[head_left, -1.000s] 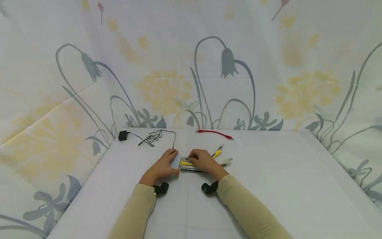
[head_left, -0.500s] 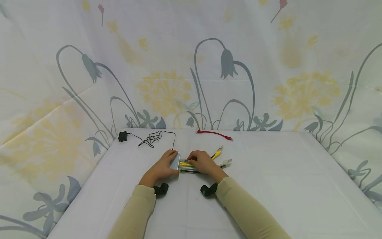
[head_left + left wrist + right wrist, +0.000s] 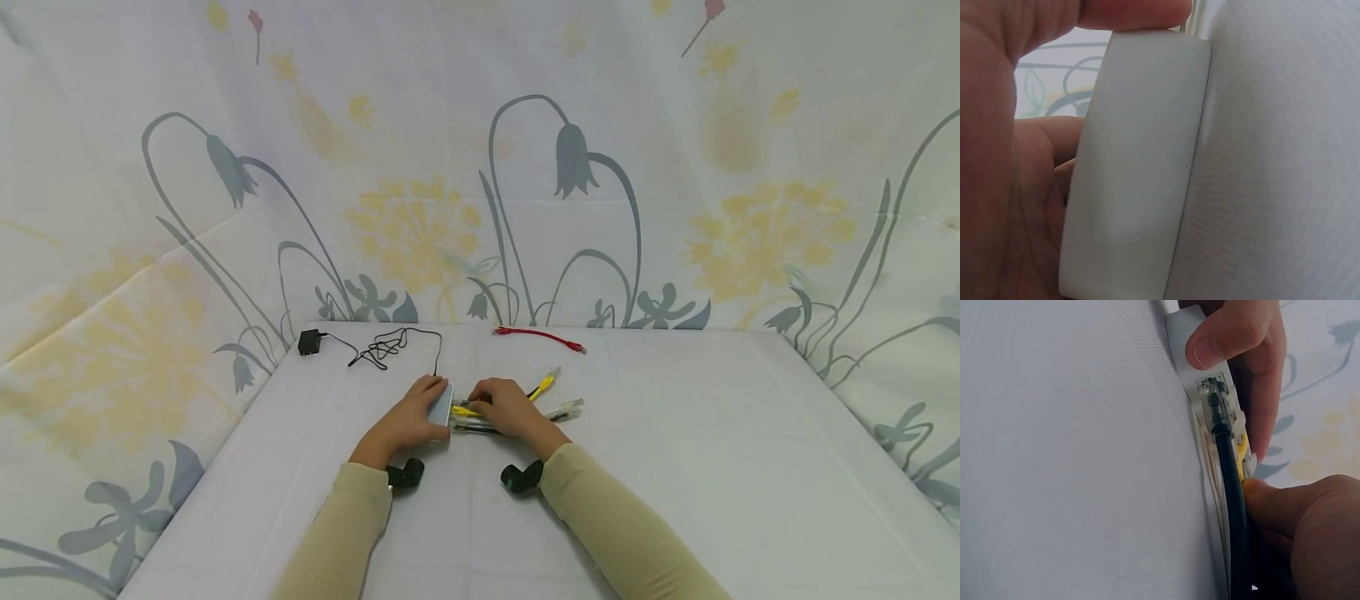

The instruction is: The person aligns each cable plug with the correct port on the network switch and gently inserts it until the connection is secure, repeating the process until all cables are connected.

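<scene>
In the head view my left hand (image 3: pixel 408 415) grips a small white network switch (image 3: pixel 1135 162) by its two ends, thumb at the near end and fingers at the far end. A black network cable (image 3: pixel 1229 481) has its clear plug in the port nearest the left thumb. Beyond it, a yellow network cable (image 3: pixel 1242 447) also runs to the row of ports. My right hand (image 3: pixel 513 408) pinches a network cable close to the far ports; its thumb is right behind a clear plug (image 3: pixel 1249 464), and the fingers hide most of that cable.
A red network cable (image 3: pixel 538 334) lies at the back of the white table (image 3: pixel 712 433). A black power adapter (image 3: pixel 309 342) sits at the back left, its thin tangled cord (image 3: pixel 390 342) leading to the switch. Loose cable ends (image 3: pixel 567 409) stick out right of the right hand.
My right hand has shifted slightly left, bringing the pinched cable end closer to the switch. The left hand keeps its grip on the switch in the same place.
</scene>
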A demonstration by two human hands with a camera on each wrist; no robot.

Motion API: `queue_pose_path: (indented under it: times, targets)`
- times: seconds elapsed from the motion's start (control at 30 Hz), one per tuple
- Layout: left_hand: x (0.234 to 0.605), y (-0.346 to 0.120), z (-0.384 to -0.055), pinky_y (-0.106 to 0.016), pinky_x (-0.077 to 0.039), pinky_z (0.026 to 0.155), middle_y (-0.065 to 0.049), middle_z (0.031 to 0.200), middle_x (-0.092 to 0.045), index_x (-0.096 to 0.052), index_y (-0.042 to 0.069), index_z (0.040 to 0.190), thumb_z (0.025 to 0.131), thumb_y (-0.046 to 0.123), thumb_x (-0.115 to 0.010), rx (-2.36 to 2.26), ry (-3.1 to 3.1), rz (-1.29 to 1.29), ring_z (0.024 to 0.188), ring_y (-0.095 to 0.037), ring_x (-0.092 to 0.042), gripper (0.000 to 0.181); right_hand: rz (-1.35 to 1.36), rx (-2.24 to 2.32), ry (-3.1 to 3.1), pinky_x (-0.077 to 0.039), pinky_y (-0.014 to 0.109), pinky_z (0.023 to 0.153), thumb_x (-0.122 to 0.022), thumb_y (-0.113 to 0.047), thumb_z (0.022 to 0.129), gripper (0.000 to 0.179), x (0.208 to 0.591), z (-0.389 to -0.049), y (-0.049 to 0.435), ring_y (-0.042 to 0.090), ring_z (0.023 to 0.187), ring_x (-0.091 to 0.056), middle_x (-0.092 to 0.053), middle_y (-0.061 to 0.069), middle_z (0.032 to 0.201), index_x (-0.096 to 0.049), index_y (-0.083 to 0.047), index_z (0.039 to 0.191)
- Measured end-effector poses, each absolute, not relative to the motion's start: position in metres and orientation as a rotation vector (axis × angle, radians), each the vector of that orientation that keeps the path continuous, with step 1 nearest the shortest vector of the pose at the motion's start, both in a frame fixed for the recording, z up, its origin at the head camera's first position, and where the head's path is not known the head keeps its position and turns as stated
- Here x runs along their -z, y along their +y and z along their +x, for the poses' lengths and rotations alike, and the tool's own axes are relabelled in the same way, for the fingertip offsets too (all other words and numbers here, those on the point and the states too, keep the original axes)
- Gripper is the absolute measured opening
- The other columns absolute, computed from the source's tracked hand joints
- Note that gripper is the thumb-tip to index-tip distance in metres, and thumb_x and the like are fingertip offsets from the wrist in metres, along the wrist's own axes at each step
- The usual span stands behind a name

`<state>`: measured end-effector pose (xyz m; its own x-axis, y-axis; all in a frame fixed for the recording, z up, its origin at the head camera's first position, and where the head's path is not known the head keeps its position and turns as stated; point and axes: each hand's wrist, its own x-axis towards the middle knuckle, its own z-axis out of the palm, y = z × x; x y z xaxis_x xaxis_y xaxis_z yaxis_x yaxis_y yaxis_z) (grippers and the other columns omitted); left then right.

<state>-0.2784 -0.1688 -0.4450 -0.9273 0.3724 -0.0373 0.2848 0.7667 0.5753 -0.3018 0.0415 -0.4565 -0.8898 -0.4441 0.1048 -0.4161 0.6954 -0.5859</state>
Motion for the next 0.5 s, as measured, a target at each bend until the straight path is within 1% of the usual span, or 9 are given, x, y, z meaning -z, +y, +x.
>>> queue_pose_path:
  times: [0.2,0.5]
  targets:
    - [0.4445,-0.1686,-0.2784,-0.048,-0.030,0.114,-0.008,0.159,-0.026,-0.032,0.009,0.152,0.067,0.023,-0.069,-0.889,2.808,0.529,0.150,-0.029,-0.017,0.094,-0.737,0.987,2.844,-0.050,0.035,0.083,-0.061,-0.023,0.094,0.016,0.4546,-0.3005,0.0407,0.013,0.089,-0.061,-0.069,-0.001,0.098,-0.072,-0.014,0.102]
    - [0.4436,-0.1679,-0.2768,-0.048,-0.030,0.114,-0.008,0.159,-0.026,-0.032,0.009,0.152,0.067,0.023,-0.070,-0.889,2.811,0.524,0.150,-0.029,-0.017,0.094,-0.750,0.986,2.842,-0.050,0.038,0.089,-0.061,-0.017,0.094,0.019,0.4550,-0.3012,0.0415,0.018,0.098,-0.064,-0.071,0.002,0.102,-0.074,-0.012,0.107]
